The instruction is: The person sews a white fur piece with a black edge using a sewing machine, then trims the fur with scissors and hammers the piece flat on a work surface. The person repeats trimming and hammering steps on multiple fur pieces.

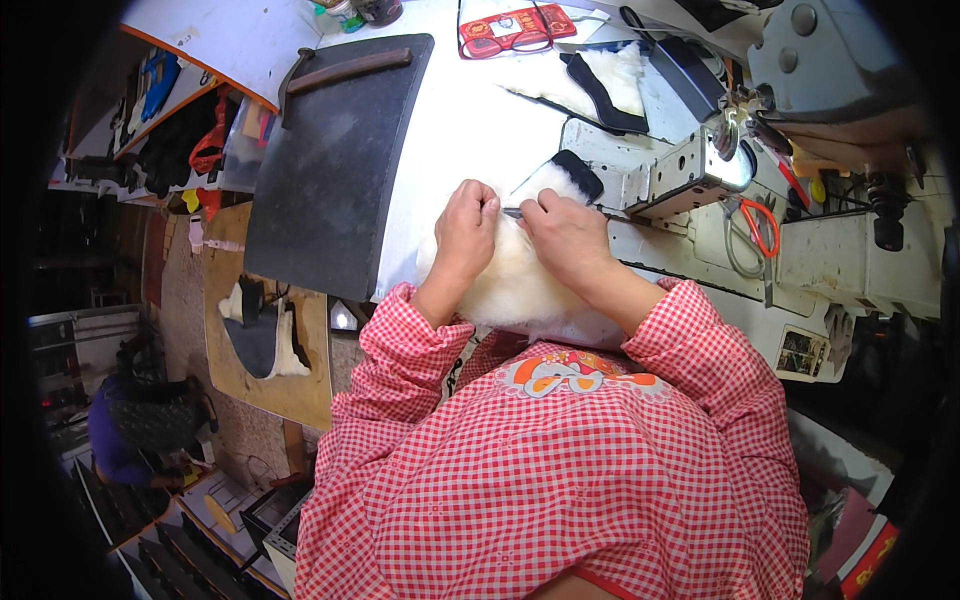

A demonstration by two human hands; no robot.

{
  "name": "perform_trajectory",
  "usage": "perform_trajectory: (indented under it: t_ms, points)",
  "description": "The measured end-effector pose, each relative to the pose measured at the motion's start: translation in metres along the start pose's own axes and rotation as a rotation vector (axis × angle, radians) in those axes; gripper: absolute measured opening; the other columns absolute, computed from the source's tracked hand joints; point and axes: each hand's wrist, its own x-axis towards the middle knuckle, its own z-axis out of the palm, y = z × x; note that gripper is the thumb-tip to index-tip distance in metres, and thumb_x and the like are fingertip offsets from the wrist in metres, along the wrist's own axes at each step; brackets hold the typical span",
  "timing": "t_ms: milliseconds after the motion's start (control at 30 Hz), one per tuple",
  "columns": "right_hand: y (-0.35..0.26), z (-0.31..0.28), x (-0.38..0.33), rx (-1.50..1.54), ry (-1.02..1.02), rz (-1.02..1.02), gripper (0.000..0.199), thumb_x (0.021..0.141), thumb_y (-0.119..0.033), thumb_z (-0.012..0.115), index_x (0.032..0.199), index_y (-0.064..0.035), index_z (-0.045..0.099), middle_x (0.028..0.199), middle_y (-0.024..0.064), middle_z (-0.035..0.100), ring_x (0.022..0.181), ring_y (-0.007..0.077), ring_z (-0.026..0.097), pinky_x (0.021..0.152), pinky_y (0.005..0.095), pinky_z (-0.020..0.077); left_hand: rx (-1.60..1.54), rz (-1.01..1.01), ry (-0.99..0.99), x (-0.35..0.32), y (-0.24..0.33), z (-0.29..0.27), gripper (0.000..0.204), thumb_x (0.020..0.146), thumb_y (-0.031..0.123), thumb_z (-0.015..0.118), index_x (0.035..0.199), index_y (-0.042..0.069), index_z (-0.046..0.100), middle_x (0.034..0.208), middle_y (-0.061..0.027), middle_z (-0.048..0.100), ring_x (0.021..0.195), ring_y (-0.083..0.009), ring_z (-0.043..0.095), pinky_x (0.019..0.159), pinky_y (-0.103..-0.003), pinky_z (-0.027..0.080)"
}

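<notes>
My left hand (466, 232) and my right hand (572, 240) are both closed on a cream, fluffy fleece piece (520, 285). They grip it close together at its far edge, and it hangs over the table's near edge. A dark strip shows at the edge between my fingers. Just beyond my right hand, a white fleece part with a black band (578, 172) lies beside the sewing machine (690, 175). Whether it joins the piece in my hands, I cannot tell. My fingertips are partly hidden.
Left of my hands lies a black board (325, 185) with a hammer (350, 70) on it. Eyeglasses (510, 45), a red packet (550, 22) and another black-and-white fleece part (610, 90) sit farther back. Orange-handled scissors (762, 228) rest right. A person (140, 430) bends at far left.
</notes>
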Motion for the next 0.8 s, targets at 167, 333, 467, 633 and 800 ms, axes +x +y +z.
perform_trajectory:
  t_ms: [167, 333, 467, 633, 800]
  points:
    - [0.000, 0.002, -0.001, 0.038, -0.002, 0.030, 0.013, 0.084, -0.025, 0.066, 0.087, -0.0138, 0.062, 0.081, 0.0042, 0.058, 0.070, 0.0238, 0.064, 0.057, 0.0378, 0.0516, 0.010, 0.062, 0.042, 0.001, -0.003, 0.002, 0.008, 0.092, 0.009, 0.057, 0.089, 0.003, 0.053, 0.078, -0.0108, 0.055, 0.069, -0.0215, 0.052, 0.066, -0.032, 0.045]
    - [0.000, 0.002, -0.002, 0.060, 0.024, 0.045, 0.013, 0.083, -0.025, 0.067, 0.087, -0.0141, 0.062, 0.080, 0.0040, 0.058, 0.069, 0.0241, 0.064, 0.057, 0.0378, 0.0516, -0.021, 0.067, 0.046, 0.000, -0.008, 0.003, 0.007, 0.092, 0.009, 0.056, 0.089, 0.003, 0.053, 0.077, -0.0094, 0.054, 0.070, -0.0191, 0.051, 0.067, -0.031, 0.044]
    - [-0.001, 0.003, 0.000, 0.051, 0.011, 0.042, 0.013, 0.084, -0.025, 0.067, 0.087, -0.0142, 0.062, 0.081, 0.0039, 0.059, 0.070, 0.0244, 0.064, 0.057, 0.0383, 0.0516, -0.033, 0.024, 0.047, 0.002, -0.011, 0.008, 0.008, 0.093, 0.009, 0.056, 0.089, 0.003, 0.053, 0.076, -0.0075, 0.054, 0.069, -0.0170, 0.050, 0.066, -0.030, 0.044]
    - [0.002, -0.008, -0.010, 0.135, 0.016, 0.098, 0.016, 0.086, -0.026, 0.064, 0.089, -0.0114, 0.061, 0.085, 0.0071, 0.060, 0.073, 0.0264, 0.065, 0.060, 0.0394, 0.0523, -0.641, -0.208, -0.060, 0.004, 0.004, -0.021, 0.012, 0.096, 0.011, 0.053, 0.087, 0.003, 0.054, 0.074, 0.0008, 0.049, 0.067, -0.0112, 0.043, 0.064, -0.026, 0.039]
    - [0.015, -0.035, -0.052, 0.209, 0.150, 0.142, 0.020, 0.085, -0.025, 0.067, 0.100, -0.0113, 0.063, 0.085, 0.0073, 0.059, 0.071, 0.0272, 0.064, 0.059, 0.0399, 0.0505, -0.003, -0.189, -1.032, -0.049, 0.018, -0.143, 0.021, 0.094, 0.021, 0.058, 0.081, 0.005, 0.056, 0.076, -0.0054, 0.059, 0.070, -0.0185, 0.058, 0.065, -0.035, 0.048]
